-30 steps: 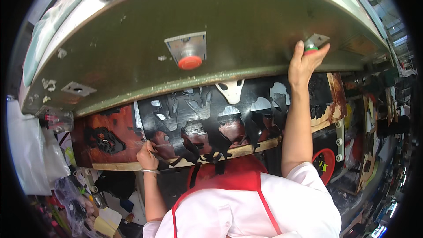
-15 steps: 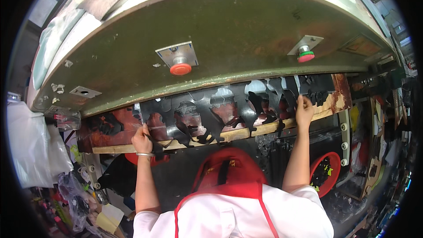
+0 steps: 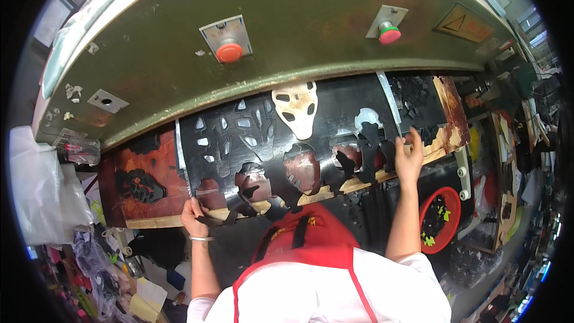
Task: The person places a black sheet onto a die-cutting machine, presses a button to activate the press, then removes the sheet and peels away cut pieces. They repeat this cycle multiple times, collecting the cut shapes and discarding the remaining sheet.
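A black sheet (image 3: 326,107) with cut-out openings and pale strips along both side edges lies across a reddish-brown board (image 3: 170,173). At its near left corner, my left hand (image 3: 194,218) pinches the edge. My right hand (image 3: 409,158) is closed at the sheet's right edge, thumb and fingers together. Between the hands, ragged black strips of the sheet hang over the board's pale wooden front edge (image 3: 382,174). Farther back on the sheet lies a cream, shoe-upper-shaped piece (image 3: 306,121) with several holes. Left of it show groups of small cut shapes.
A green machine beam (image 3: 311,36) with a red button (image 3: 229,52) and a pink-and-green button (image 3: 390,34) spans above the board. Black cut pieces (image 3: 143,188) rest at the board's left, more scraps (image 3: 412,93) at its right. A red bucket (image 3: 452,198) with scraps stands lower right.
The black sheet has come out toward me from under the green beam, with both hands at its edges. The cream piece and small cut shapes now show. My view has shifted.
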Demonstrator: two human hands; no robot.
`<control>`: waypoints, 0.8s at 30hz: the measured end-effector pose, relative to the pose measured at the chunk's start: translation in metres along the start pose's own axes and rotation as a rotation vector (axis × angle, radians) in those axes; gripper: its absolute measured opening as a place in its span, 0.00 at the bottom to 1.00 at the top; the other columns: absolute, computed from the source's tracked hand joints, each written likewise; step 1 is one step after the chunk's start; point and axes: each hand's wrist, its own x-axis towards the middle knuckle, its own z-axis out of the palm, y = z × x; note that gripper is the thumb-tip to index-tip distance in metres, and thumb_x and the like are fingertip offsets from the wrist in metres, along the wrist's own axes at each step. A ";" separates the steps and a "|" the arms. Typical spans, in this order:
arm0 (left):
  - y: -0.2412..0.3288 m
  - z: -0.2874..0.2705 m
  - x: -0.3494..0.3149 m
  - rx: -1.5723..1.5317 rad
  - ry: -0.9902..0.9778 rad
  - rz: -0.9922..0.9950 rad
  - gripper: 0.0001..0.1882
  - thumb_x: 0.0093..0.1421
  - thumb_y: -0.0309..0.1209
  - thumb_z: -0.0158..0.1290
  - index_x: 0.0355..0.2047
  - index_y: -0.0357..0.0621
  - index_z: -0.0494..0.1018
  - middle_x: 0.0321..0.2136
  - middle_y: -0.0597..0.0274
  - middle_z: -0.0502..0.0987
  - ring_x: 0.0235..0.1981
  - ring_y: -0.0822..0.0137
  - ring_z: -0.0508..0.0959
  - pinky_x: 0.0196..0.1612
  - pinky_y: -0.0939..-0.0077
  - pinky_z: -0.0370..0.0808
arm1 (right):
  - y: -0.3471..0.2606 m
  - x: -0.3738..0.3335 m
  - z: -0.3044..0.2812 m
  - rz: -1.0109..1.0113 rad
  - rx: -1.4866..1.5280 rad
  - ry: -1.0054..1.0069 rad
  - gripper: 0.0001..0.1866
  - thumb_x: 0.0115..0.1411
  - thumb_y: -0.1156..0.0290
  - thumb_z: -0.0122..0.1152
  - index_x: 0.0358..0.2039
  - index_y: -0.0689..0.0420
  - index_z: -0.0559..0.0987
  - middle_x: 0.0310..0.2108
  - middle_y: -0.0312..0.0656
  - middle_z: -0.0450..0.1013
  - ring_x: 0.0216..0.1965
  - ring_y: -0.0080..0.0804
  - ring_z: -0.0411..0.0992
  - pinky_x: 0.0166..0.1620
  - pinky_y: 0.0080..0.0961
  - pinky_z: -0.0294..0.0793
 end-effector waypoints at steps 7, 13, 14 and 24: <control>0.002 -0.030 -0.037 0.272 -0.333 -0.136 0.28 0.70 0.49 0.37 0.29 0.40 0.76 0.11 0.61 0.74 0.15 0.66 0.76 0.24 0.71 0.70 | -0.131 -0.071 0.077 -0.516 0.071 -0.478 0.52 0.34 0.63 0.78 0.62 0.56 0.64 0.59 0.65 0.56 0.61 0.66 0.52 0.61 0.51 0.59; -0.014 -0.043 -0.105 0.173 -0.195 -0.053 0.19 0.70 0.38 0.40 0.30 0.39 0.76 0.12 0.62 0.72 0.14 0.70 0.73 0.21 0.74 0.67 | -0.115 -0.112 0.057 -0.419 0.224 -0.490 0.53 0.34 0.69 0.74 0.64 0.54 0.60 0.62 0.69 0.48 0.65 0.67 0.46 0.65 0.50 0.53; -0.018 -0.046 -0.113 0.140 -0.212 -0.064 0.19 0.70 0.37 0.40 0.30 0.39 0.76 0.12 0.62 0.73 0.14 0.71 0.73 0.21 0.74 0.67 | -0.112 -0.111 0.049 -0.385 0.263 -0.540 0.53 0.34 0.70 0.74 0.64 0.54 0.60 0.62 0.68 0.48 0.66 0.65 0.46 0.66 0.48 0.53; -0.042 -0.078 -0.142 0.295 -0.279 0.139 0.14 0.66 0.30 0.41 0.26 0.39 0.73 0.12 0.59 0.70 0.16 0.57 0.73 0.23 0.63 0.68 | -0.038 -0.079 -0.067 0.230 1.291 -0.393 0.45 0.42 0.83 0.69 0.62 0.55 0.59 0.50 0.52 0.70 0.50 0.37 0.71 0.53 0.27 0.71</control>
